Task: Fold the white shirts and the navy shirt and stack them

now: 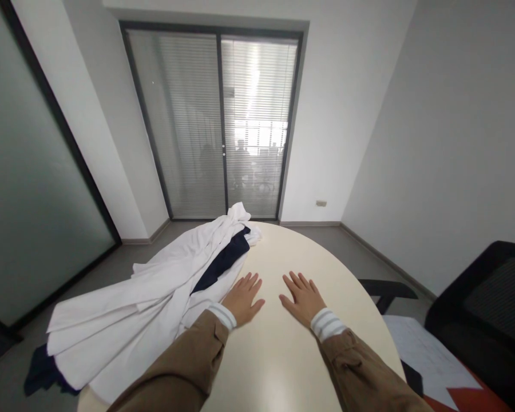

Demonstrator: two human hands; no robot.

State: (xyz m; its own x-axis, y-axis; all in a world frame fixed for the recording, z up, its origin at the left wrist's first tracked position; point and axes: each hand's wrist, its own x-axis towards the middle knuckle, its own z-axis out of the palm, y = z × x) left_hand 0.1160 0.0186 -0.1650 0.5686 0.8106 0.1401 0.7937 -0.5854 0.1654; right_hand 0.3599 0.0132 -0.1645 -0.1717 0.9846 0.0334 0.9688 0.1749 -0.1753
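Note:
My left hand [242,300] lies palm down on the cream round table [274,366], its fingers spread and holding nothing. It is beside the heap of white cloth [154,297], which covers the table's left side and hangs past its edge. Dark navy cloth [225,260] shows between the white folds near my left fingertips, and another navy piece [47,369] hangs at the lower left. To the right, my right hand [302,298] rests flat on the bare tabletop, fingers apart, with nothing in it.
A black mesh chair [489,309] stands at the right, its armrest close to the table edge. Papers [427,352] and something red [476,397] lie beside it. Beyond the table are a glass door with blinds [180,126] and a white wall with a socket [321,203].

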